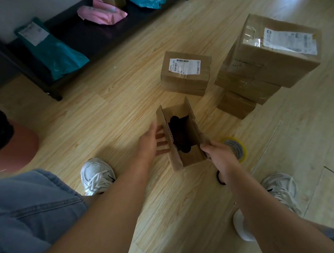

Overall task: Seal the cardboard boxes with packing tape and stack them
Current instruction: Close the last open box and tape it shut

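Standing open on the floor (pixel 112 110), the box (pixel 179 160) is being readied for closing, its left flap being pressed by the spread left hand (pixel 151 143) and its right flap being pinched by the right hand (pixel 217 151); next the tape (pixel 236 149), just beside, is probably being called for.

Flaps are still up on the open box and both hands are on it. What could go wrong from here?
1. The dark item sits high in the open box; the flaps may not close flat for taping.
2. The tape roll lies behind the right hand, whose grip pinches a flap; reaching for it could let the flaps spring open.
3. The tall stack looks staggered; another box on top might topple it. The short stack looks safer.
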`<state>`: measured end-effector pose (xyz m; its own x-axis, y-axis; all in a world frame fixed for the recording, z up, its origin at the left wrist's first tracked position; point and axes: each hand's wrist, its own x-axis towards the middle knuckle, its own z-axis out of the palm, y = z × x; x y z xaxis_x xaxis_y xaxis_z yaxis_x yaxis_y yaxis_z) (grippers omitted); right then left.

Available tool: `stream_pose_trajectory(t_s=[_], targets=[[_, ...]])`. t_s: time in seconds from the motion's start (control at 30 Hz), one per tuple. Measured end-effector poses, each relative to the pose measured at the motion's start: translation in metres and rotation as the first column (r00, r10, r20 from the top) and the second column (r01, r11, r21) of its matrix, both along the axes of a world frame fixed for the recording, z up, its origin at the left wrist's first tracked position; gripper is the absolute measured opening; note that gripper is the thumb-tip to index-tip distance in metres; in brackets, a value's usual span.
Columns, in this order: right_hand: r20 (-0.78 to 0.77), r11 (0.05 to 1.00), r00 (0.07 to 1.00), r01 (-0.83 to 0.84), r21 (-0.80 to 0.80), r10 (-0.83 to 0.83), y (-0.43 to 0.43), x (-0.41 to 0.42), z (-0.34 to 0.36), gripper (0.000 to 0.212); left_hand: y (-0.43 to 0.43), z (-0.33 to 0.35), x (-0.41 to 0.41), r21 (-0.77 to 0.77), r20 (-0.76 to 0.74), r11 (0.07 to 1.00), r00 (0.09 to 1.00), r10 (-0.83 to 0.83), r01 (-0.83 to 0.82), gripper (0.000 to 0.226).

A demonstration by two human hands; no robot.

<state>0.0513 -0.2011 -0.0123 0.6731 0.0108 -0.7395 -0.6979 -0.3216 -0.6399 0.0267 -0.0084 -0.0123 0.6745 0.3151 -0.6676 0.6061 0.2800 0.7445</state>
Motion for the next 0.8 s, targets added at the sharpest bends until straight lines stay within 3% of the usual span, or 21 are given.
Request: stream_pose_trajectory(t_s=[0.07,0.17,0.33,0.53,0.67,0.73,0.8], targets=[[0.038,0.996,0.997,-0.074,0.043,0.073,0.002,-0.001,-0.001,0.035,-0.003,-0.01,-0.002,0.115,0.025,0.989,0.995,-0.101,0.097,0.041],[0.069,0.994,0.995,-0.078,0.074,0.073,0.007,0.0,-0.002,0.046,-0.008,-0.022,-0.003,0.253,0.01,0.941,0.972,-0.236,0.226,0.068],[0.101,0.973,0.975,-0.207,0.101,0.197,0.008,-0.005,-0.001,0.056,-0.012,-0.03,-0.01,0.455,-0.008,0.848,0.953,-0.303,0.274,0.075],[0.204,0.928,0.905,-0.368,-0.065,0.373,0.011,-0.006,-0.008,0.063,-0.012,-0.035,-0.007,0.343,0.016,0.925,0.983,-0.18,0.164,0.06],[0.269,0.844,0.814,-0.425,-0.328,0.514,0.014,0.01,-0.015,0.064,-0.021,-0.031,-0.007,0.31,0.034,0.947,0.994,-0.102,0.087,0.05],[0.284,0.82,0.786,-0.44,-0.365,0.548,0.015,0.019,-0.019,0.063,-0.024,-0.032,-0.007,0.426,0.024,0.896,0.989,-0.147,0.123,0.044],[0.297,0.802,0.76,-0.463,-0.378,0.578,0.016,0.028,-0.02,0.062,-0.025,-0.029,-0.007,0.661,-0.03,0.724,0.972,-0.234,0.195,0.042]])
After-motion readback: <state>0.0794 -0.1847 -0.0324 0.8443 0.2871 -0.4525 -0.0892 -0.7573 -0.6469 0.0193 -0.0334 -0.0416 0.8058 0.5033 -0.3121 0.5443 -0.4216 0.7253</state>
